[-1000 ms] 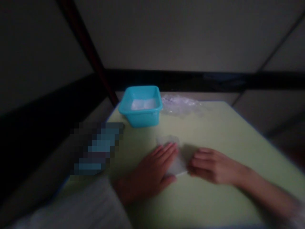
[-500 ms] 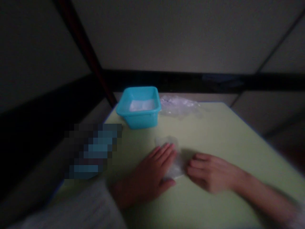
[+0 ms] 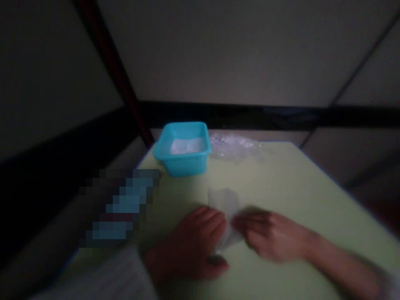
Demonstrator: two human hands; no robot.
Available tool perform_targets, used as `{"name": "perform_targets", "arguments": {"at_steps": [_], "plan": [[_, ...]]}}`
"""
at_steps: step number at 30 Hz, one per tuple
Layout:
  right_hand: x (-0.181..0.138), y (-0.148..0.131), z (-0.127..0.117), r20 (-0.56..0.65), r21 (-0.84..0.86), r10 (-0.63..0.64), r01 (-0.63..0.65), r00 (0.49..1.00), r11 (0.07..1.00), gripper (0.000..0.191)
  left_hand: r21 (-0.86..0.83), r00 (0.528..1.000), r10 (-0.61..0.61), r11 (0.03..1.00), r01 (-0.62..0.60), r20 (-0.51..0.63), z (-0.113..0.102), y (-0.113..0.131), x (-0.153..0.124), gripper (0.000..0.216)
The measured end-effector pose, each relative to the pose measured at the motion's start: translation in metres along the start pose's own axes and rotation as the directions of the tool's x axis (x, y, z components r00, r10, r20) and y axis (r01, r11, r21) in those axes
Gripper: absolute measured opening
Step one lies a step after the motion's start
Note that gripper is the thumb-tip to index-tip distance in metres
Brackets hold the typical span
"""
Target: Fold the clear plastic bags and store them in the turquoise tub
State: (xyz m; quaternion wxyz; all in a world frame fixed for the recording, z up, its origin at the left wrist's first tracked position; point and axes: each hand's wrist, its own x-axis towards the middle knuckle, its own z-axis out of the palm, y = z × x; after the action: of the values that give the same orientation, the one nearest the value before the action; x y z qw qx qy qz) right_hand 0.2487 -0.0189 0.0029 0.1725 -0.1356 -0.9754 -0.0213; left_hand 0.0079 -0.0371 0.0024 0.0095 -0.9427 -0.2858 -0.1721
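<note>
A small clear plastic bag [image 3: 226,200] lies on the pale green table between my two hands. My left hand [image 3: 196,239] presses on its left side, fingers bent together and thumb held apart. At the bag's right edge, my right hand [image 3: 270,235] is closed, its bunched fingertips on the plastic. Blur hides exactly how those fingertips grip it.
Toward the far left of the table [image 3: 281,179] stands a turquoise plastic basket [image 3: 187,166] with white sheets [image 3: 187,146] inside. Crumpled clear plastic [image 3: 236,146] lies beside it. A pixelated dark and blue patch [image 3: 121,208] covers something at the left edge.
My left fingers have bent from nearly straight, and my right hand has moved left onto the bag. The whole view has shifted slightly, so the table sits lower.
</note>
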Motion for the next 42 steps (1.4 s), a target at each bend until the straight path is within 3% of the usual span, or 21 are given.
{"name": "perform_targets", "arguments": {"at_steps": [6, 10, 13, 16, 22, 25, 28, 31, 34, 38, 42], "plan": [[0.001, 0.004, -0.008, 0.057, 0.234, 0.216, -0.223, 0.975, 0.946, 0.016, 0.033, 0.999, 0.002, 0.999, -0.003, 0.034, -0.002, 0.000, 0.003, 0.021], [0.001, 0.010, -0.008, 0.028, 0.324, 0.167, -0.167, 0.985, 0.931, 0.012, 0.082, 0.999, 0.003, 0.997, -0.006, 0.046, -0.001, -0.001, 0.005, 0.019], [0.000, 0.014, -0.004, 0.012, 0.308, 0.142, -0.138, 0.990, 0.941, 0.026, 0.081, 0.999, 0.006, 0.997, -0.009, 0.034, -0.001, 0.000, 0.005, 0.020], [0.000, 0.017, 0.001, 0.009, 0.265, 0.147, -0.144, 0.989, 0.953, 0.024, 0.064, 1.000, 0.004, 0.998, -0.006, 0.031, -0.002, 0.000, 0.006, 0.020], [0.001, 0.018, 0.001, 0.021, 0.337, 0.225, -0.219, 0.974, 0.916, 0.030, -0.141, 0.987, -0.108, 0.986, 0.091, -0.115, 0.002, -0.005, 0.004, 0.021], [0.003, 0.017, -0.001, 0.032, 0.413, 0.331, -0.314, 0.943, 0.855, 0.028, -0.350, 0.950, -0.267, 0.916, 0.198, -0.160, 0.005, -0.010, 0.006, 0.021], [0.007, 0.016, -0.002, 0.044, 0.478, 0.472, -0.433, 0.881, 0.764, 0.027, -0.537, 0.898, -0.437, 0.772, 0.341, -0.058, 0.005, -0.014, 0.011, 0.017], [0.013, 0.017, -0.001, 0.077, 0.556, 0.583, -0.520, 0.809, 0.649, 0.029, -0.592, 0.819, -0.572, 0.647, 0.481, 0.040, 0.005, -0.018, 0.016, 0.018], [0.019, 0.019, 0.001, 0.116, 0.621, 0.662, -0.574, 0.741, 0.534, 0.030, -0.609, 0.775, -0.628, 0.588, 0.533, 0.072, 0.006, -0.023, 0.019, 0.024], [0.026, 0.023, 0.004, 0.143, 0.741, 0.745, -0.569, 0.652, 0.356, 0.019, -0.681, 0.701, -0.690, 0.427, 0.595, 0.180, 0.008, -0.028, 0.022, 0.021], [0.029, 0.027, 0.007, 0.184, 0.839, 0.782, -0.510, 0.595, 0.190, 0.032, -0.700, 0.635, -0.732, 0.318, 0.639, 0.248, 0.005, -0.029, 0.026, 0.017]]}}
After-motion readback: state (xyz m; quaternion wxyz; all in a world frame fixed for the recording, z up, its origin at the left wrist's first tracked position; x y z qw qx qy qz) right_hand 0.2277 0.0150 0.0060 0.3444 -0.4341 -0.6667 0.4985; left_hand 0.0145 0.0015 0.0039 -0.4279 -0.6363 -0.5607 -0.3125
